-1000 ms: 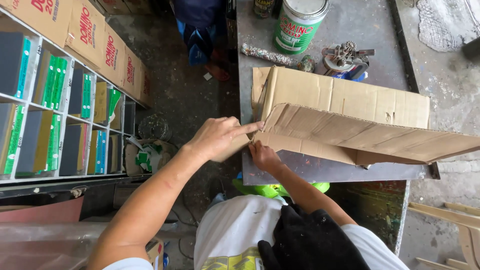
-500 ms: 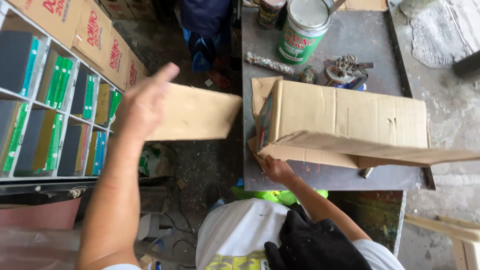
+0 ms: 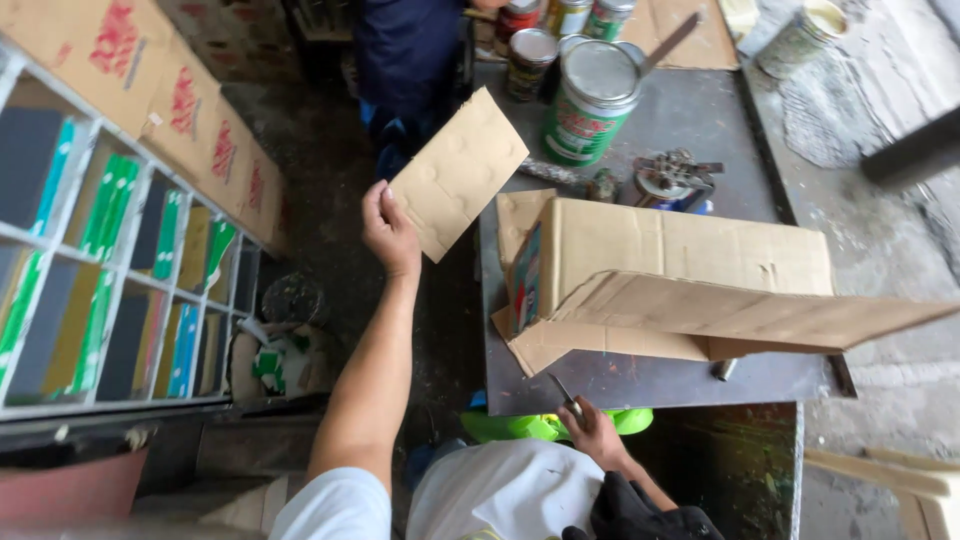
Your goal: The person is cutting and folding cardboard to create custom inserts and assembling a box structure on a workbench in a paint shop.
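One large cardboard box lies on the table, one loose cardboard piece at left, five paint cans far, two hands.

A grey metal table carries everything, its near edge just beyond the right hand. A large cardboard box lies on its side directly ahead of that hand, flaps open (one long flap juts past the table's right edge). Farther off, beyond the raised left hand, stand a green paint can, smaller tins and a metal tool.
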